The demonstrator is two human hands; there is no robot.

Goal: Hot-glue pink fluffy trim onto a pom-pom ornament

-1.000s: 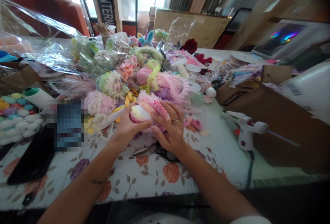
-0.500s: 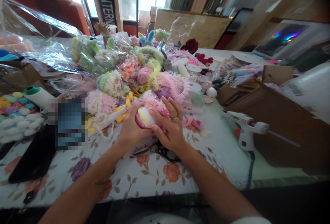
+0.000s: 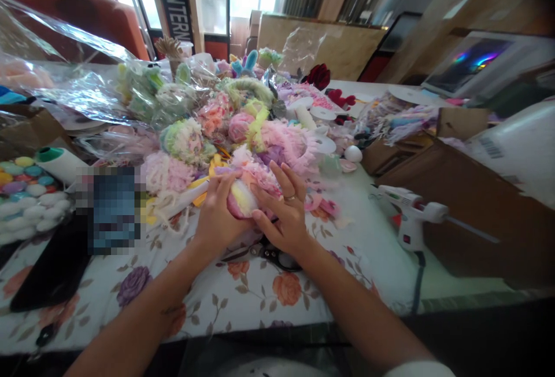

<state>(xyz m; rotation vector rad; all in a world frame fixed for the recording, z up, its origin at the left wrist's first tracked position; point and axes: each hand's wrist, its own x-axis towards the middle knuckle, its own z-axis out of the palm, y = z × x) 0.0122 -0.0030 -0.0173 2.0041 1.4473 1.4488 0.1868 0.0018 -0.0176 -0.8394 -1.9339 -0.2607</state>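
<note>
Between my two hands is a rounded ball point(image 3: 243, 198) wound in pink, yellow and white yarn. My left hand point(image 3: 219, 209) wraps round its left side. From the right, my right hand point(image 3: 284, 209) presses its fingers on the top and side of the ball, and a ring shows on one finger. Fluffy pink and white yarn point(image 3: 247, 162) lies just behind the ball, partly hidden by my fingers. Beneath my hands, scissors with black handles point(image 3: 271, 254) rest on the floral tablecloth point(image 3: 208, 302).
A white glue gun point(image 3: 410, 209) leans against a cardboard box point(image 3: 468, 215) on the right. Behind my hands is a heap of yarn point(image 3: 186, 141) and plastic wrap. At left are a black tablet-like slab point(image 3: 47, 267), a blurred-out screen point(image 3: 113, 209) and a bag of pompoms point(image 3: 34, 206).
The view has shifted slightly, so everything sits a little further left. Both hands keep their hold on the yarn ball, with only small finger movement.
</note>
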